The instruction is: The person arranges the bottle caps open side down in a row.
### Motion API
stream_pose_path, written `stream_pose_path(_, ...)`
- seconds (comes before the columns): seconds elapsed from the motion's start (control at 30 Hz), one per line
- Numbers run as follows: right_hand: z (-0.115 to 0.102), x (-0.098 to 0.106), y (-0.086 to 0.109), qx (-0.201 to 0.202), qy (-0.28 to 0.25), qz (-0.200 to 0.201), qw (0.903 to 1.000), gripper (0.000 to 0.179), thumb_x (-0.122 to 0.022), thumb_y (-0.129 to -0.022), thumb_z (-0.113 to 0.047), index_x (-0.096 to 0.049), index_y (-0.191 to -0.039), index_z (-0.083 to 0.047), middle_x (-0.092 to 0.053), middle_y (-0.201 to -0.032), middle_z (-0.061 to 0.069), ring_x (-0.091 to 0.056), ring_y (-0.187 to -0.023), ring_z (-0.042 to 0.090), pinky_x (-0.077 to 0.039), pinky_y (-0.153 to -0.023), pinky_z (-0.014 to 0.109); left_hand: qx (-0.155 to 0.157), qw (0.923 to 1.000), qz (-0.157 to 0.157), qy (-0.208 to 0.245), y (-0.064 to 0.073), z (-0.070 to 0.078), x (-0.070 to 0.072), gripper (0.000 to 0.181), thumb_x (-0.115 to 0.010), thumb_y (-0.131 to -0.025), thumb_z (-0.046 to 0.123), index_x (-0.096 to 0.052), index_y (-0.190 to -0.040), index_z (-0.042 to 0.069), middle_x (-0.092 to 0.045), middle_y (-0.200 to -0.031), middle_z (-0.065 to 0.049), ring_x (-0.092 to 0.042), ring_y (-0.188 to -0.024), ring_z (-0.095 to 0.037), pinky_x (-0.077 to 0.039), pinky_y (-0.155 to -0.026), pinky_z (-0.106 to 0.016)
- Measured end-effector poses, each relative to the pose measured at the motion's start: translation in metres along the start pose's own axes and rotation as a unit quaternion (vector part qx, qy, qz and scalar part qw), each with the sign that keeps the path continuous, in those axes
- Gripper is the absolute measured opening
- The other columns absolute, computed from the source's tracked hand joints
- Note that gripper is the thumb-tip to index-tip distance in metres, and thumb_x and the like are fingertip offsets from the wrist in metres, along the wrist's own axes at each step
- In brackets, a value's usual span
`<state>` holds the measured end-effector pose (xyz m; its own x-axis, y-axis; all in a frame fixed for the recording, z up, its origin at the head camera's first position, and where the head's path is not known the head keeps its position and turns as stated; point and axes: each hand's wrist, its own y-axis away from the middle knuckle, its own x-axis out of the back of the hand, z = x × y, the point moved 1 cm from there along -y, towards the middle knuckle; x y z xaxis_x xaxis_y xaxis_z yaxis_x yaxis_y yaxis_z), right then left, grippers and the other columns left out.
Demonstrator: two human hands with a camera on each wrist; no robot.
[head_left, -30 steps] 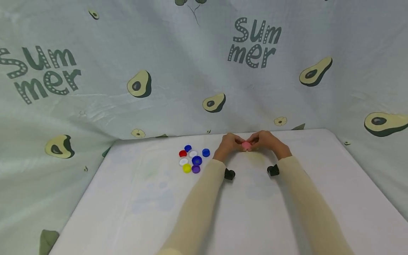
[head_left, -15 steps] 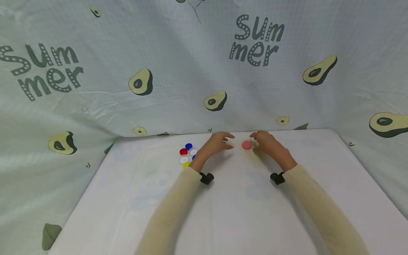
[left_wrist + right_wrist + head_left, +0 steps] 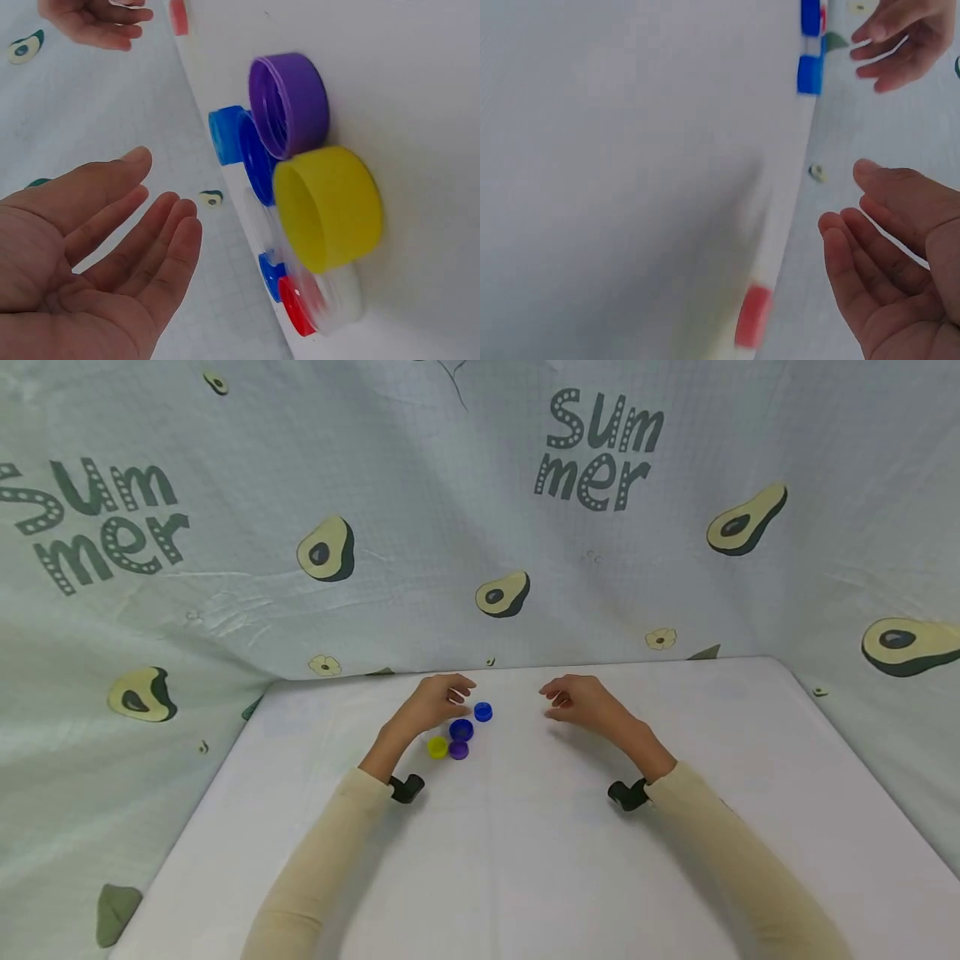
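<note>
My left hand (image 3: pixel 431 703) hovers over a cluster of bottle caps, its fingers loosely bent and holding nothing. In the head view the dark blue cap (image 3: pixel 461 731), lighter blue cap (image 3: pixel 483 712), purple cap (image 3: pixel 458 750) and yellow cap (image 3: pixel 438 747) show beside it. Hidden there behind the hand, but visible in the left wrist view, are a red cap (image 3: pixel 296 307), a clear whitish cap (image 3: pixel 341 300) and a small blue cap (image 3: pixel 271 277). My right hand (image 3: pixel 588 703) is raised with relaxed fingers and nothing in them. A pinkish-red cap (image 3: pixel 754 315) lies on the table near it.
The caps lie on a white tabletop (image 3: pixel 555 860) toward its far edge. Behind the table hangs a pale cloth (image 3: pixel 420 510) printed with avocados and lettering. Each wrist wears a small black camera (image 3: pixel 407 788).
Both hands were at the pinkish-red cap and came off it. The left hand travelled left to the cap cluster; the right hand shifted slightly left, now covering the pinkish-red cap in the head view.
</note>
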<state>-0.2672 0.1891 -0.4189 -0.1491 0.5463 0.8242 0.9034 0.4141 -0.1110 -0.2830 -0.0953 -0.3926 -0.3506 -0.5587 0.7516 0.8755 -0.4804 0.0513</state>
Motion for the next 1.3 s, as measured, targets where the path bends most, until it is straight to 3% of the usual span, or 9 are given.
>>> stream_pose_path(0.1,-0.011,-0.014,-0.011,0.001,-0.039,-0.014,0.9991,0.038,-0.078,-0.091,-0.013,-0.069,-0.126,0.000,-0.072,-0.108,0.013,-0.065,-0.097,0.022,-0.058,-0.086,0.034,0.015,0.9998,-0.008,-0.005,-0.002,-0.006,0.000,0.043,-0.070,-0.096,0.005,-0.059,-0.137,-0.004,-0.066,-0.129,-0.020,-0.064,-0.118,-0.034,-0.053,-0.101,-0.042)
stream_pose_path(0.27,-0.023,-0.035,-0.031,0.015,-0.061,-0.024,0.9977,0.039,-0.078,-0.091,-0.019,-0.069,-0.126,-0.002,-0.073,-0.107,0.008,-0.067,-0.097,0.020,-0.058,-0.088,0.033,0.033,0.9994,-0.009,0.005,-0.006,-0.013,-0.003,0.044,-0.072,-0.095,0.008,-0.060,-0.136,-0.003,-0.066,-0.129,-0.019,-0.065,-0.118,-0.033,-0.054,-0.100,-0.042)
stream_pose_path(0.5,-0.024,-0.057,-0.052,-0.011,-0.090,-0.029,0.9955,0.038,-0.079,-0.091,-0.018,-0.070,-0.124,-0.002,-0.073,-0.104,0.007,-0.067,-0.094,0.018,-0.056,-0.087,0.030,0.038,0.9992,-0.009,-0.001,-0.015,-0.015,-0.009,0.042,-0.076,-0.092,0.008,-0.064,-0.131,-0.004,-0.070,-0.123,-0.018,-0.068,-0.109,-0.030,-0.056,-0.096,-0.038)
stream_pose_path(0.93,-0.030,-0.068,-0.064,-0.074,-0.111,-0.015,0.9909,0.031,-0.082,-0.087,-0.014,-0.075,-0.115,-0.003,-0.076,-0.099,0.007,-0.069,-0.091,0.017,-0.057,-0.087,0.031,0.057,0.9983,0.002,-0.015,-0.023,-0.016,-0.018,0.035,-0.082,-0.087,0.008,-0.072,-0.119,-0.001,-0.075,-0.108,-0.015,-0.070,-0.098,-0.026,-0.057,-0.092,-0.037)
stream_pose_path(1.13,-0.030,-0.069,-0.063,-0.065,-0.107,0.006,0.9921,0.027,-0.083,-0.087,-0.016,-0.077,-0.111,-0.005,-0.077,-0.099,0.006,-0.070,-0.092,0.017,-0.056,-0.087,0.033,0.040,0.9988,0.024,-0.013,-0.026,-0.017,-0.022,0.026,-0.081,-0.086,0.006,-0.076,-0.111,0.000,-0.076,-0.101,-0.012,-0.070,-0.090,-0.023,-0.058,-0.087,-0.035)
stream_pose_path(1.3,-0.030,-0.064,-0.058,-0.044,-0.122,0.024,0.9912,0.024,-0.082,-0.088,-0.015,-0.078,-0.110,-0.006,-0.078,-0.099,0.004,-0.073,-0.095,0.017,-0.057,-0.088,0.034,0.020,0.9984,0.052,-0.003,-0.020,-0.014,-0.021,0.021,-0.079,-0.089,0.006,-0.077,-0.109,0.002,-0.076,-0.098,-0.010,-0.070,-0.089,-0.022,-0.058,-0.085,-0.035)
